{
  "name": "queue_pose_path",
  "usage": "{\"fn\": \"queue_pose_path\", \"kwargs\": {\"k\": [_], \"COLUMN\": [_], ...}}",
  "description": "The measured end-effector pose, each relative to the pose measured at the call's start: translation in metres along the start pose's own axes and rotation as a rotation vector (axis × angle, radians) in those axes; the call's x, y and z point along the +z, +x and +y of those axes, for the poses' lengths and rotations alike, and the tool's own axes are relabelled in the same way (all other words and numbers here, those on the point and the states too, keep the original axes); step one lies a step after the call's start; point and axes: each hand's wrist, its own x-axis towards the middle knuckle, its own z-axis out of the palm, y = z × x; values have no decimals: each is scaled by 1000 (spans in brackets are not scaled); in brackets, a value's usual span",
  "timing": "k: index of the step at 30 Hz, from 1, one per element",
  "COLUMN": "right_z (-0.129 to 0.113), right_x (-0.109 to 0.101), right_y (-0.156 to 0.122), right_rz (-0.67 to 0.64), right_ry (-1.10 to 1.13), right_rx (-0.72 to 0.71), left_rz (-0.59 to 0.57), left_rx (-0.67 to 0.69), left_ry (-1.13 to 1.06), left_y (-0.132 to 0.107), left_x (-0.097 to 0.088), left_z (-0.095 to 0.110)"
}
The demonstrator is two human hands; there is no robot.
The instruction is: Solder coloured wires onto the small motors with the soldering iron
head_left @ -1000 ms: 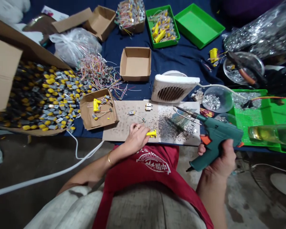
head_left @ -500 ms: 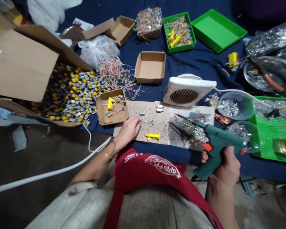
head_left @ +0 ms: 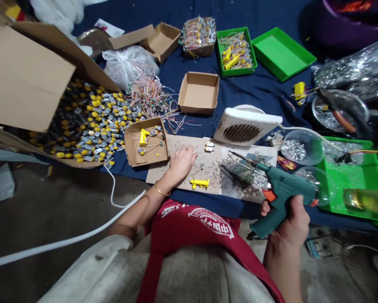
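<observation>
In my right hand (head_left: 291, 221) is a green soldering gun (head_left: 278, 191) with an orange trigger, its thin tip pointing left above the speckled cardboard. My left hand (head_left: 181, 163) rests palm down on the cardboard work sheet (head_left: 212, 170), fingers bent downward. It covers the spot where a small motor lay, so anything under the fingertips is hidden. From beside that hand, thin wires run past a tiny green circuit board (head_left: 202, 166) to a yellow plastic part (head_left: 199, 184). Two small motors (head_left: 209, 147) lie side by side farther back on the sheet.
A white fan-like box (head_left: 247, 126) stands behind the sheet. Left are a small carton (head_left: 147, 158) of parts and a large box (head_left: 31, 75) spilling motors. Loose wires (head_left: 147, 94) lie behind. Right are tubs of metal bits (head_left: 297, 147) and a green basket (head_left: 340, 179).
My left hand has moved right and forward, over the small motor that was visible before. The soldering gun stays in my right hand. The view has shifted slightly.
</observation>
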Motion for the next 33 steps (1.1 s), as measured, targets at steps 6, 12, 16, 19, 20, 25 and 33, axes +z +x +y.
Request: {"fn": "queue_pose_path", "kwargs": {"k": [6,12,16,19,20,25,33], "right_z": [-1,-1,2,3,3,-1,8], "right_x": [-5,-8,-9,-9,-9,-7,-17], "right_y": [5,6,8,9,9,8,-4], "right_rz": [54,65,45,19,8,6,13], "right_ry": [9,-2,-17,-24,-28,-40,-192], "right_rx": [8,38,47,22,17,-20,5], "left_rz": [-20,7,-49,-101,-97,-113,-173], "left_rx": [412,344,19,-16,-13,22,8], "left_ry": [-225,-498,-397,-288,-262,-282,-657], "left_y": [-3,0,-6,-14,-16,-20,-10], "left_x": [19,9,5,11,13,19,17], "left_z": [-3,-10,-13,-2,3,13,-8]}}
